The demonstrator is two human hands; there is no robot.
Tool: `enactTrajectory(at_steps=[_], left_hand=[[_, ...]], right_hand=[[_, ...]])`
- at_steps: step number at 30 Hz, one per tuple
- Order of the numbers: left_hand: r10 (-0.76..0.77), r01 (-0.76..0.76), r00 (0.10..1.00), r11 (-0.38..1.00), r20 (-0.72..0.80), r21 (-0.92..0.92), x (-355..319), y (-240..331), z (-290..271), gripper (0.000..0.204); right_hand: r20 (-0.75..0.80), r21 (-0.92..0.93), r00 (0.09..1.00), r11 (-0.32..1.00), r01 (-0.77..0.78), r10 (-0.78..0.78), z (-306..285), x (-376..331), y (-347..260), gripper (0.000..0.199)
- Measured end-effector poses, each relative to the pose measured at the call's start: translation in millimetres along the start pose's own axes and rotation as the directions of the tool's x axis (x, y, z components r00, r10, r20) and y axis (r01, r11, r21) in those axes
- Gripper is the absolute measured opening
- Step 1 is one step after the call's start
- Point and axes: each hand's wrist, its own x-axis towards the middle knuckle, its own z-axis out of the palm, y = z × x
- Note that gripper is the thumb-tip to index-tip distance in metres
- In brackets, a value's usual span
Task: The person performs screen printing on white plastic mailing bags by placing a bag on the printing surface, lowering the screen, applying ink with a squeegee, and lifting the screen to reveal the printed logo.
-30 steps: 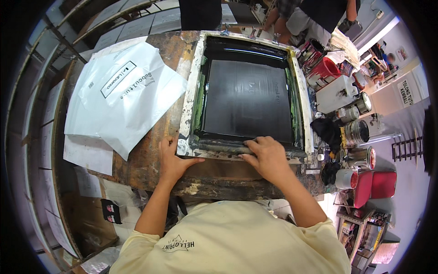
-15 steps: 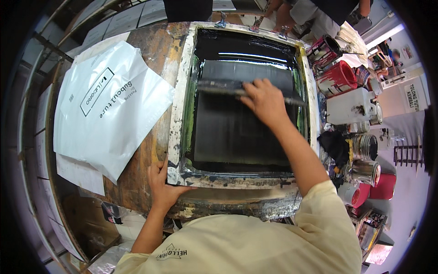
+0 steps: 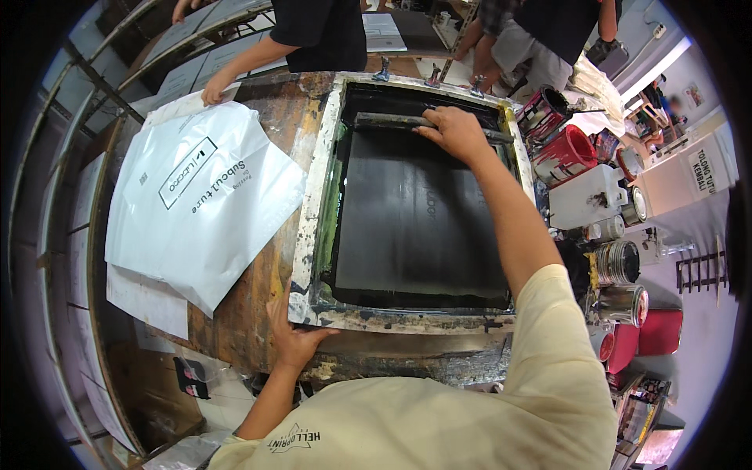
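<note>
A screen printing frame [image 3: 310, 211] with a whitish, ink-stained wooden rim lies on the worktable. Dark ink covers its mesh [image 3: 415, 235], where faint lettering shows. My right hand [image 3: 458, 131] is closed round a long squeegee [image 3: 384, 121], which lies crosswise near the far end of the mesh. At the frame's near left corner, my left hand [image 3: 294, 338] grips the wood, thumb along the front edge and fingers up the left side. White printed plastic bags [image 3: 227, 157] lie left of the frame.
A co-worker's hand [image 3: 219, 84] touches the sheets by the bags' far edge. Clamps [image 3: 432, 76] stand at the frame's far side. Red ink buckets [image 3: 565, 150], a white jug [image 3: 583, 196] and several cans [image 3: 619, 260] crowd the right. A metal rack [image 3: 47, 204] stands left.
My right hand has pushed the squeegee away from me to the mesh's far end. A co-worker has come in at the far left, reaching to the sheets. My left hand keeps the corner.
</note>
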Motion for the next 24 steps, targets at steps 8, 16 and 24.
enactTrajectory(at_steps=[8, 16, 24], left_hand=[[0.014, -0.014, 1.000, 1.000, -0.019, 0.007, 1.3, 6.9, 1.1, 0.121], [0.000, -0.016, 0.999, 0.933, -0.044, -0.360, 3.5, -4.5, 13.6, 0.101], [-0.086, -0.030, 0.985, 0.762, -0.147, -0.646, 58.1, 116.2, -34.0, 0.091]], right_hand=[[0.045, 0.038, 0.998, 0.998, -0.040, 0.038, -37.6, -102.1, -94.0, 0.038], [0.209, 0.073, 0.969, 0.986, -0.152, 0.134, -133.1, -216.7, -225.7, 0.034], [-0.322, -0.122, 0.945, 0.988, -0.090, 0.046, -203.7, -178.3, -236.2, 0.029]])
